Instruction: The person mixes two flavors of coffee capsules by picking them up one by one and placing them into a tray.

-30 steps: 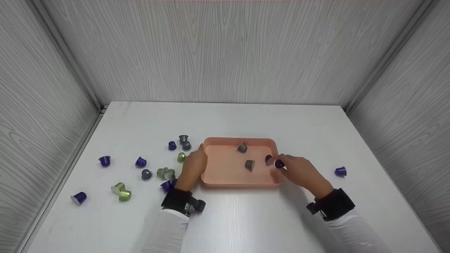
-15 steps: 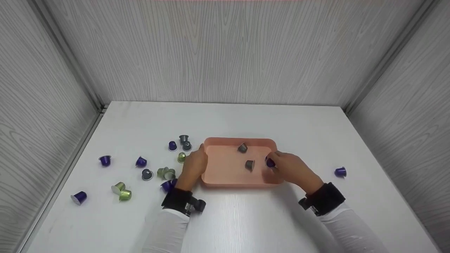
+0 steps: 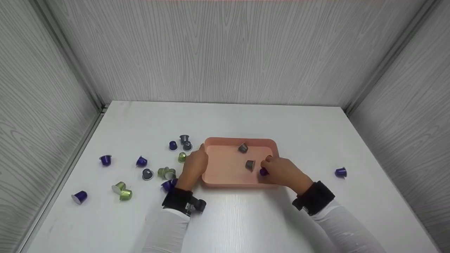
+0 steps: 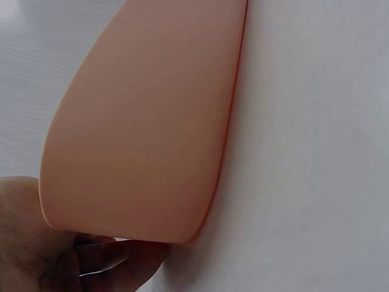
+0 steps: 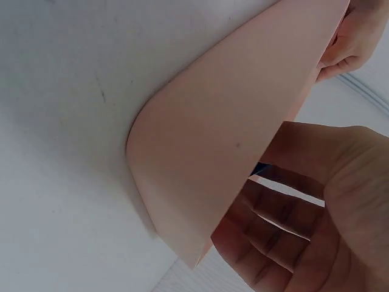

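Observation:
A shallow pink tray [image 3: 225, 161] lies on the white table. My left hand [image 3: 195, 163] grips its left end, thumb up at the rim and fingers against the outer wall [image 4: 140, 134]. Inside the tray's right end, my right hand [image 3: 284, 173] pinches a purple coffee capsule [image 3: 263, 172] low over the floor. Only a dark blue sliver of this capsule [image 5: 260, 169] shows between thumb and fingers in the right wrist view. Another dark capsule [image 3: 269, 157] peeks out behind the right hand, mostly hidden. Two grey capsules, one farther back [image 3: 243, 148] and one nearer [image 3: 250, 165], lie in the tray.
Left of the tray, purple capsules [image 3: 105, 160], green capsules [image 3: 125, 195] and grey capsules [image 3: 147, 174] are scattered, several of them close to the left hand and wrist. One lone purple capsule [image 3: 340, 172] lies far right. Grey wood-grain panels [image 3: 225, 52] enclose the table's back and sides.
My right hand has moved left from the tray's right rim into the tray, carrying the purple capsule lower and nearer the front. The left hand and tray have stayed put.

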`<state>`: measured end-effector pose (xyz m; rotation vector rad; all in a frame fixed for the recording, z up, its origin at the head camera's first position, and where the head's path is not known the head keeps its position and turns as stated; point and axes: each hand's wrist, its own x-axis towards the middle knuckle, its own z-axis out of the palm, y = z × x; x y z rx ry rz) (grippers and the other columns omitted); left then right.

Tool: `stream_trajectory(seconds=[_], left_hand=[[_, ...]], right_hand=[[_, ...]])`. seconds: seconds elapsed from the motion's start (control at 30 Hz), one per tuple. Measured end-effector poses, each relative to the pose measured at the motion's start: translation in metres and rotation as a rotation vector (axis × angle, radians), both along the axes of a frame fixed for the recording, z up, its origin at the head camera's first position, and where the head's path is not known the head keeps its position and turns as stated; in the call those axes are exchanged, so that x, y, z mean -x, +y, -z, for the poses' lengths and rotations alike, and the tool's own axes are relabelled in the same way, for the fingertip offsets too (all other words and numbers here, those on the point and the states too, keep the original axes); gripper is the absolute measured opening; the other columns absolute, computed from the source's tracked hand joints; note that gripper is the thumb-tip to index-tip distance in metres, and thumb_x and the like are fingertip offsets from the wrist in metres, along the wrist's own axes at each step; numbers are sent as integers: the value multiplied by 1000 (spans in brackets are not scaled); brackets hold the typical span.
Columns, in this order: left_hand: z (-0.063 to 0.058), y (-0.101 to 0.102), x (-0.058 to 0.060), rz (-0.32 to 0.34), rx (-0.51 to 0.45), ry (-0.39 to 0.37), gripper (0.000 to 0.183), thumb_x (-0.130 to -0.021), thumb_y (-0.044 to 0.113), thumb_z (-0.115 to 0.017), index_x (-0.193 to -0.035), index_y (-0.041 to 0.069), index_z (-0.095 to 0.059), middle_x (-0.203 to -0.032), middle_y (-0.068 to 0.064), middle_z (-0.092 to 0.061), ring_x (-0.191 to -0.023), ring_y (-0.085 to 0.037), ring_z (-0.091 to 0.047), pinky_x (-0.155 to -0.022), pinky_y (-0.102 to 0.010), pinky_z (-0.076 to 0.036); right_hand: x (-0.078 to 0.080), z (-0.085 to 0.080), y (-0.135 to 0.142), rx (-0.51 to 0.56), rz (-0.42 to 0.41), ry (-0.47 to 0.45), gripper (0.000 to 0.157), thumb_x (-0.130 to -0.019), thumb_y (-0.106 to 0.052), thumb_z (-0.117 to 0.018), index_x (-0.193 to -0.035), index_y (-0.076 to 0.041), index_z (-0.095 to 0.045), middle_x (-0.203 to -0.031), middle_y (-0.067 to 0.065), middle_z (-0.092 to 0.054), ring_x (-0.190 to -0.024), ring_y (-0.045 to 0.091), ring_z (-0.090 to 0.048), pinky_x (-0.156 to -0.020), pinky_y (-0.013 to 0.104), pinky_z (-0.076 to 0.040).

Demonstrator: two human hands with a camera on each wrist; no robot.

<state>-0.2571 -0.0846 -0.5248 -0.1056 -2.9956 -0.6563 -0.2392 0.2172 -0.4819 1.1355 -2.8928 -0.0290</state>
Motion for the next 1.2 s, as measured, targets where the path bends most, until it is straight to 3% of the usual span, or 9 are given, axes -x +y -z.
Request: stream_trajectory(seconds=[0.17, 0.33, 0.5, 0.63, 0.87, 1.0, 1.1, 1.2], left_hand=[[1, 0, 0, -5, -3, 23, 41, -98, 5, -43, -137, -9, -46, -76, -23, -65, -69, -38, -66, -57, -50, -53], [2, 0, 1, -14, -25, 0, 42, -99, 7, -43, -139, -7, -45, -78, -23, -65, -69, -38, -66, -57, -50, -53], [1, 1, 2, -26, -53, -40, 44, -101, 8, -40, -142, -6, -43, -84, -25, -66, -73, -38, -66, -61, -50, -53], [1, 1, 1, -19, -58, -29, 43, -100, 7, -41, -141, -8, -43, -86, -25, -66, -75, -39, -67, -62, -49, -54], [2, 2, 4, -26, -41, -40, 44, -101, 7, -40, -142, -7, -42, -88, -25, -67, -77, -38, -68, -64, -48, -54], [2, 2, 5, -21, -24, -13, 43, -99, 6, -42, -140, -9, -44, -81, -23, -66, -71, -37, -67, -60, -48, -54], [2, 2, 4, -18, -26, -7, 43, -99, 6, -43, -139, -9, -45, -78, -23, -66, -69, -37, -67, -58, -48, -54], [1, 2, 3, -20, -40, -14, 43, -99, 6, -42, -139, -9, -44, -81, -24, -66, -70, -37, -67, -59, -48, -54]], right_hand=[[1, 3, -3, -17, 16, -39, 5, -85, -8, -70, -86, -6, -66, -76, 4, -54, -62, 16, -47, -54, 35, -48], [1, 1, -3, -7, 2, -54, 7, -85, -10, -70, -91, -7, -67, -80, 4, -57, -65, 16, -50, -56, 34, -48], [-1, -1, 2, 26, -24, 4, 10, -86, -11, -70, -94, -6, -66, -78, 5, -57, -61, 17, -51, -53, 34, -49], [-4, -1, 9, 66, -31, 57, 17, -86, -13, -72, -100, -5, -68, -80, 5, -60, -61, 17, -54, -56, 35, -52], [-9, 3, 26, 199, -51, 109, 34, -83, -28, -80, -106, -8, -65, -87, 3, -62, -67, 19, -55, -56, 32, -50], [-12, 3, 36, 247, -77, 134, 38, -82, -30, -80, -110, -10, -64, -104, 4, -64, -91, 25, -63, -76, 40, -54], [-15, 2, 43, 247, -64, 130, 39, -85, -27, -78, -117, -11, -63, -118, 6, -62, -113, 28, -58, -93, 48, -48], [-18, 3, 50, 212, -36, 144, 46, -85, -25, -78, -125, -11, -60, -126, 9, -59, -121, 32, -53, -98, 53, -43]])
